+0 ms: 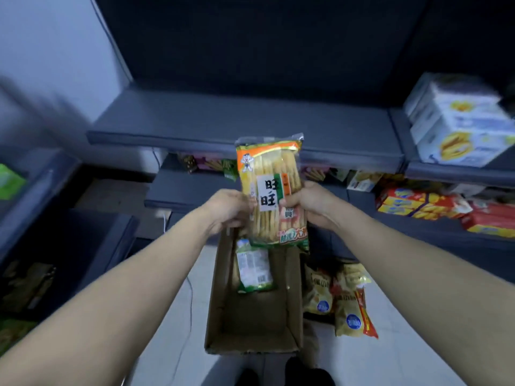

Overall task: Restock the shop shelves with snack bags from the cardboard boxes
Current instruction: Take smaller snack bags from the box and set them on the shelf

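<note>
The snack bag (274,190), a long orange-and-green pack of rice crackers, stands upright in mid-air at the centre of the view, above the far end of the cardboard box (252,324). Both hands pinch it at its lower half: the left hand (227,210) grips its edge at 9 o'clock with the fingers wrapped behind, and the right hand (309,203) clasps the edge at 3 o'clock with the thumb pressed onto the white label.

The step in hand appears to be the carry from box to shelf. At 12 o'clock from the bag lies a bare grey shelf (223,126), likely the place for it; the next move calls for lifting the bag up and forward over the shelf's front lip and setting it down so that it does not slide off.

One more green bag (255,267) lies face down in the box at 6 o'clock. At 4 o'clock, yellow snack bags (342,299) lie on the floor beside the box. At 2 o'clock, white boxes (457,123) are stacked on the neighbouring shelf.
</note>
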`<state>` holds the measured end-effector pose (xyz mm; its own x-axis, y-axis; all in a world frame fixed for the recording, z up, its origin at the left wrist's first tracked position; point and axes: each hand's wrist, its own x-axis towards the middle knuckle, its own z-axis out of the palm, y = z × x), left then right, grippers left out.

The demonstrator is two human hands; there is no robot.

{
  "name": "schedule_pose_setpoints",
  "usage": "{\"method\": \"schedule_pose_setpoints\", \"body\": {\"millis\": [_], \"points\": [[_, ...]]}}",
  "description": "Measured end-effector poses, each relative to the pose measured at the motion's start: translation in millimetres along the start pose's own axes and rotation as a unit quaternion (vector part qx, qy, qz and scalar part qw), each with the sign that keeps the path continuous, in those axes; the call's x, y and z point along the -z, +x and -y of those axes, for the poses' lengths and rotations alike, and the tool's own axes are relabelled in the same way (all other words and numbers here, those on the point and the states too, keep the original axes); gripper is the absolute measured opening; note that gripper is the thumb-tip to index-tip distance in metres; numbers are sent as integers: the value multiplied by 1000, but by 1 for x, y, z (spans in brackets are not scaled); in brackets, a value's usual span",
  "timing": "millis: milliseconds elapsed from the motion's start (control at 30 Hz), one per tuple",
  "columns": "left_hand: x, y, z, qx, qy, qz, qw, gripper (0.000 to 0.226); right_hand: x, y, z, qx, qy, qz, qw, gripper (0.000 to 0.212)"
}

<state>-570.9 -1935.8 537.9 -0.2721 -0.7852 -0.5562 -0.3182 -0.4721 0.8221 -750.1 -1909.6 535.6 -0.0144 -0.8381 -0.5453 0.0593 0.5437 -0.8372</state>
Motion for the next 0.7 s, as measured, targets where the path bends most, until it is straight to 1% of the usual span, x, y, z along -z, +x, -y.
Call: {"method": "schedule_pose_setpoints", "body": {"millis": [100,233,300,400,500,533,600,700], "points": [[2,-17,-60,-85,-19,-33,996,22,13,-26,59,83,-7,-49,995,32],[-7,-44,-133,-183,-9,-44,982,13,33,-62,123,148,8,-94,984,36],[-14,-57,-167,-241,-1,-51,969,14,41,-79,152,197,15,-107,974,36],[-26,-76,-220,-317,17,-61,946,20,57,-107,196,273,31,-134,952,37],[-43,-87,-272,-384,20,-73,920,11,76,-131,239,334,33,-169,927,38],[-49,-90,-288,-405,20,-79,911,14,82,-138,253,353,27,-188,916,38],[-64,-94,-320,-438,25,-88,895,23,95,-148,278,380,7,-232,895,36],[-86,-94,-363,-466,30,-101,878,25,119,-154,314,420,-22,-287,860,36]]}}
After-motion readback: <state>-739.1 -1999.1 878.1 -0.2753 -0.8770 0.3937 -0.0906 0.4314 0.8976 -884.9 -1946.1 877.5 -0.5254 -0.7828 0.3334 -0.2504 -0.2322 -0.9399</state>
